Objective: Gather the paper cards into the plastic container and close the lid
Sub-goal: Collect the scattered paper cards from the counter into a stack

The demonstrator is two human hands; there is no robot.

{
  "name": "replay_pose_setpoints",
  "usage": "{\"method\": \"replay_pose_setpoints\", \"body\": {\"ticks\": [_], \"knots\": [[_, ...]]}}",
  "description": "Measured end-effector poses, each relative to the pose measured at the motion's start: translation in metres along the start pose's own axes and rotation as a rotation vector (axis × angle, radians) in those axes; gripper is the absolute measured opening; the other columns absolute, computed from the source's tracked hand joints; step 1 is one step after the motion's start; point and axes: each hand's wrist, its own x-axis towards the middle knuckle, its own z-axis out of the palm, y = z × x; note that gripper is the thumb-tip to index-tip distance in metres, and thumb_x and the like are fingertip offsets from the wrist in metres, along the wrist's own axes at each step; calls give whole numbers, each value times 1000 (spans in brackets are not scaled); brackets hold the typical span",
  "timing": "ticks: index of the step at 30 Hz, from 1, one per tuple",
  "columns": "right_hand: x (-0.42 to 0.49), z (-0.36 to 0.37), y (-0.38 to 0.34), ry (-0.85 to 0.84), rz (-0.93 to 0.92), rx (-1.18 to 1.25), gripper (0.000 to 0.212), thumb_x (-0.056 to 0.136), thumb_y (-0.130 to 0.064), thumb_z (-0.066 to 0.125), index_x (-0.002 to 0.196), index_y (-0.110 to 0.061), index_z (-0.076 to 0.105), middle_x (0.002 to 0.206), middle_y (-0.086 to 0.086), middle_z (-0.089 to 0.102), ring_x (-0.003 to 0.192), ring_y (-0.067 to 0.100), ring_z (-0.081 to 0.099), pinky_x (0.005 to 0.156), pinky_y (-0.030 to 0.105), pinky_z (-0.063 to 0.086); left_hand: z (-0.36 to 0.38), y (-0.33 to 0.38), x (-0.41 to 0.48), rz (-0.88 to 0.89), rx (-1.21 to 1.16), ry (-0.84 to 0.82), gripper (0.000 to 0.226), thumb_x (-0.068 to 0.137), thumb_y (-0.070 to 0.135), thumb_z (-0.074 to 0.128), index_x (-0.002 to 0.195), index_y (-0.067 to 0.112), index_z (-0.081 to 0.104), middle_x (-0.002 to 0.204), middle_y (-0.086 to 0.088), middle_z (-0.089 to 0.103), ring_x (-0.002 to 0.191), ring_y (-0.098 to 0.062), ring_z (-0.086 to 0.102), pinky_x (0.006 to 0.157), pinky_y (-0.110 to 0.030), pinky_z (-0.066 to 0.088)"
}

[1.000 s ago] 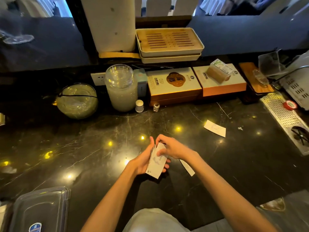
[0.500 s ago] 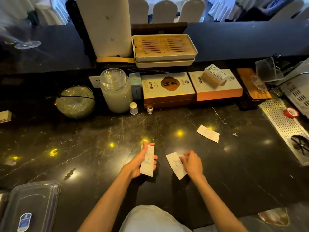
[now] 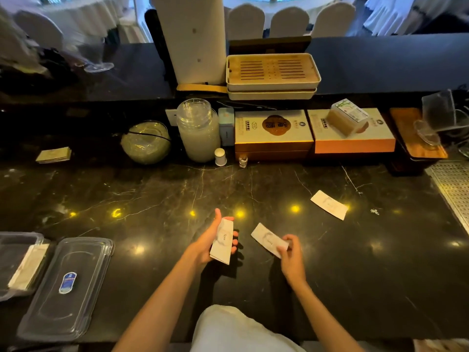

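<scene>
Left hand (image 3: 212,241) clasps cards (image 3: 222,241); right hand (image 3: 291,260) pinches card (image 3: 268,239).

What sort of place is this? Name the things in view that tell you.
Probably a service counter in a banquet hall or restaurant. Beyond the dark marble counter stand covered chairs around a clothed table, and tea trays and gift boxes line the back.
</scene>
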Motion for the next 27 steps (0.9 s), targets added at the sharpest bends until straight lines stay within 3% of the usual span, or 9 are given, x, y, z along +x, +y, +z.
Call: {"method": "replay_pose_setpoints", "body": {"ticks": [3,6,10,13,19,27], "knots": [[6,-28,-28,-78,-7,159,25,95,-4,55,117,-17,59,112,-1,61,115,21,59,80,28,57,4,2,-2,-69,35,-28,74,82,79,40,124,20,47,87,-12,64,73,-24,62,63,-33,56],[8,-63,-70,-197,-103,179,31,92,-5,61,119,-21,60,98,-1,69,98,15,66,71,21,57,19,11,5,-190,133,-95,83,80,83,35,125,15,49,90,-15,64,74,-26,63,63,-34,57],[12,-88,-120,-393,-173,-31,24,90,-12,65,111,-24,63,100,-4,72,96,7,71,69,22,58,65,18,15,-223,290,-242,92,82,84,20,134,16,55,112,-18,67,88,-28,68,67,-35,59],[14,-94,-136,-479,-254,-176,22,90,-14,65,111,-23,63,94,-10,70,88,0,70,66,19,55,101,13,17,-236,302,-332,91,81,85,22,119,15,66,102,-15,73,86,-28,73,71,-36,61],[27,-109,-133,-447,-306,-260,24,90,-13,65,114,-16,65,107,-2,70,103,8,67,82,29,58,143,4,24,-167,275,-395,82,79,85,32,121,21,63,97,-14,69,79,-26,71,67,-35,61],[43,-126,-110,-349,-352,-331,28,87,-22,70,114,-27,69,97,-15,63,89,-2,60,69,16,49,177,-19,40,-81,322,-340,75,85,79,34,135,25,49,98,-11,66,79,-24,69,65,-32,60]]}}
